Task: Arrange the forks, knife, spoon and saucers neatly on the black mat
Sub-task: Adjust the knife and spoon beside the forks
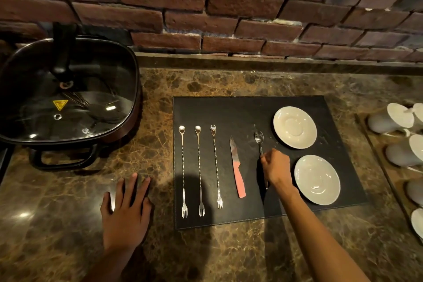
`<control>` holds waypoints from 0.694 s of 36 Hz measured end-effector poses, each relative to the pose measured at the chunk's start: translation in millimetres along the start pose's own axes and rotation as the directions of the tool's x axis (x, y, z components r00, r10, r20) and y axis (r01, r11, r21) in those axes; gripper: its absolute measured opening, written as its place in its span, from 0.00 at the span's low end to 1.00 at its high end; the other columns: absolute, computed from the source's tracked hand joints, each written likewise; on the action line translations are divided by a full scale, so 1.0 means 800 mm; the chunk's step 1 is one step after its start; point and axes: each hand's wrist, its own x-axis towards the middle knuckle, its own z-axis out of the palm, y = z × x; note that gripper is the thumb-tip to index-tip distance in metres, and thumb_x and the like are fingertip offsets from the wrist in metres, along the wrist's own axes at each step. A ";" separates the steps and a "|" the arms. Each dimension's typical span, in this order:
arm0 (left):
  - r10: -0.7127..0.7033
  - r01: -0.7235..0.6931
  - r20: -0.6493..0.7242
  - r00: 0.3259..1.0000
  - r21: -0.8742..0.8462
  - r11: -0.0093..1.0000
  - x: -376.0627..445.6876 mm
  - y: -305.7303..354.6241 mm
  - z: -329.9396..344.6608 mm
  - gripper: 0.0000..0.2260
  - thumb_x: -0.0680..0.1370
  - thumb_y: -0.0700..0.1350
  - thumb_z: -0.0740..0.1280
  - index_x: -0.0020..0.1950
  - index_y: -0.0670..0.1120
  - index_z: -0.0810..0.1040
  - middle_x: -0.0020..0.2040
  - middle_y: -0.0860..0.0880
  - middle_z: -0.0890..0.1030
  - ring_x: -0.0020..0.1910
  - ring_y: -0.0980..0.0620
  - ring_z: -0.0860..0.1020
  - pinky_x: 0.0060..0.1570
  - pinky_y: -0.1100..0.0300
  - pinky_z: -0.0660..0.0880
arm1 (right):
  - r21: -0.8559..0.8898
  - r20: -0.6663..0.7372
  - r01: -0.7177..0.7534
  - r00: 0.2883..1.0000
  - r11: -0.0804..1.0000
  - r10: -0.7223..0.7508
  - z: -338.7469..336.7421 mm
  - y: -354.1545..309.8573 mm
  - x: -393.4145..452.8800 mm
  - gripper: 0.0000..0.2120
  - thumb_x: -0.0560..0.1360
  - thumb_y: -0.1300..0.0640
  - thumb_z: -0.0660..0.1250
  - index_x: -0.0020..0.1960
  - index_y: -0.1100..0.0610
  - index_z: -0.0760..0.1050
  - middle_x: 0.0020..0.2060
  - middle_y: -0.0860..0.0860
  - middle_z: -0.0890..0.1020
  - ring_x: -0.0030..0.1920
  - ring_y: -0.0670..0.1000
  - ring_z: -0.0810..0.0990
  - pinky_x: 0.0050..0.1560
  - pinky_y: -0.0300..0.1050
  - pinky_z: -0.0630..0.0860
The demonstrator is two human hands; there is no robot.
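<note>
My right hand point(275, 167) pinches the spoon point(259, 138) handle, left hand point(124, 210) flat and spread on the counter point(148, 155); a careless nudge could skew it toward the knife point(237, 167).

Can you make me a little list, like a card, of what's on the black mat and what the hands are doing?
mat: black mat on marble counter
forks: three forks, side by side, left part
knife: pink-handled knife, middle
spoon: spoon, beside knife
saucers: two saucers, right side
right hand: right hand on spoon handle
left hand: left hand flat on counter
</note>
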 end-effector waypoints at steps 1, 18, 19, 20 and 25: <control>0.000 0.000 -0.001 1.000 0.003 1.000 0.000 0.000 0.000 0.25 0.82 0.55 0.48 0.81 0.58 0.58 0.83 0.51 0.58 0.82 0.46 0.54 0.77 0.37 0.52 | 0.006 -0.002 -0.007 1.000 1.000 0.007 -0.001 0.003 0.001 0.09 0.76 0.59 0.66 0.37 0.58 0.74 0.36 0.54 0.80 0.42 0.59 0.80 0.41 0.45 0.68; 0.018 -0.017 -0.053 0.998 0.018 1.000 0.001 -0.011 0.019 0.25 0.82 0.55 0.49 0.81 0.59 0.57 0.83 0.52 0.56 0.82 0.46 0.55 0.75 0.37 0.55 | 0.127 0.038 0.158 0.986 0.979 -0.164 0.045 -0.033 -0.056 0.12 0.74 0.45 0.70 0.48 0.51 0.70 0.40 0.45 0.75 0.38 0.43 0.73 0.37 0.37 0.66; 0.018 -0.017 -0.057 0.998 0.021 1.000 0.001 -0.011 0.018 0.25 0.82 0.55 0.49 0.81 0.59 0.57 0.83 0.52 0.57 0.82 0.46 0.55 0.75 0.37 0.55 | 0.127 0.047 0.157 0.985 0.979 -0.164 0.049 -0.035 -0.060 0.13 0.73 0.45 0.70 0.47 0.50 0.69 0.40 0.45 0.74 0.38 0.43 0.73 0.36 0.36 0.65; 0.020 -0.018 -0.060 0.998 0.024 1.000 0.001 -0.011 0.018 0.25 0.82 0.55 0.49 0.81 0.59 0.57 0.83 0.52 0.57 0.82 0.46 0.55 0.75 0.37 0.55 | 0.127 0.056 0.153 0.985 0.980 -0.161 0.053 -0.036 -0.063 0.13 0.73 0.46 0.71 0.46 0.51 0.69 0.41 0.45 0.73 0.38 0.43 0.72 0.37 0.37 0.65; 0.030 -0.028 -0.066 0.997 0.034 0.999 0.000 -0.010 0.017 0.26 0.82 0.55 0.50 0.81 0.59 0.57 0.83 0.51 0.57 0.82 0.46 0.56 0.76 0.37 0.55 | 0.074 0.073 0.157 0.984 0.985 -0.162 0.063 -0.039 -0.068 0.08 0.76 0.53 0.68 0.47 0.52 0.68 0.44 0.49 0.75 0.40 0.49 0.74 0.43 0.42 0.69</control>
